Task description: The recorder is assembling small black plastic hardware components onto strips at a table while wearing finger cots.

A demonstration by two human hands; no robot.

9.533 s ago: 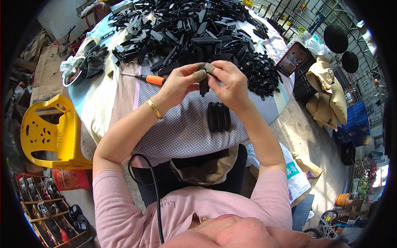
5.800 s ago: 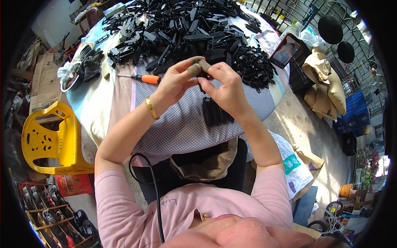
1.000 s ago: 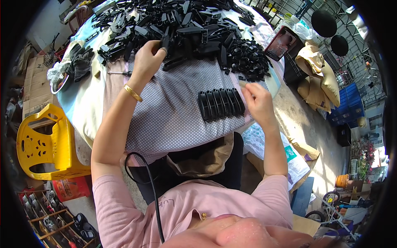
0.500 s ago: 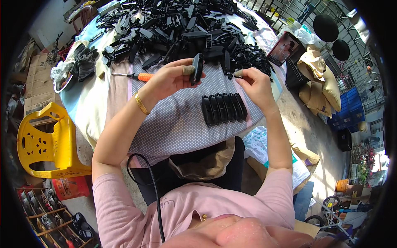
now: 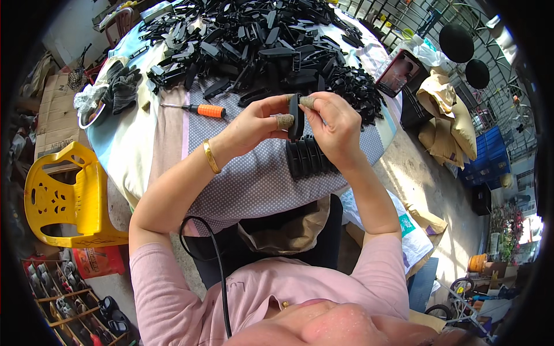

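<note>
Above the table, my left hand (image 5: pixel 254 124) grips a long black plastic part (image 5: pixel 296 118) upright between taped fingertips. My right hand (image 5: pixel 337 124) is closed at the part's upper right side, a taped fingertip touching it. Whatever is pinched in those fingers is too small or hidden to make out. Just below the hands, a row of several similar black parts (image 5: pixel 306 158) lies side by side on the dotted cloth, partly covered by my right hand. A screwdriver with an orange handle (image 5: pixel 208 110) rests left of my left hand.
A large heap of black plastic parts (image 5: pixel 242 43) covers the table's far side, with smaller black pieces (image 5: pixel 360 86) at its right. A phone (image 5: pixel 402 72) leans at the right edge. Dark gloves (image 5: pixel 121 86) lie at left, near a yellow chair (image 5: pixel 69 196). A black cable (image 5: pixel 219 271) hangs before me.
My right hand has moved left from beside the small pieces to the black part. My left hand has carried that part a little right and nearer, so both hands now meet at it.
</note>
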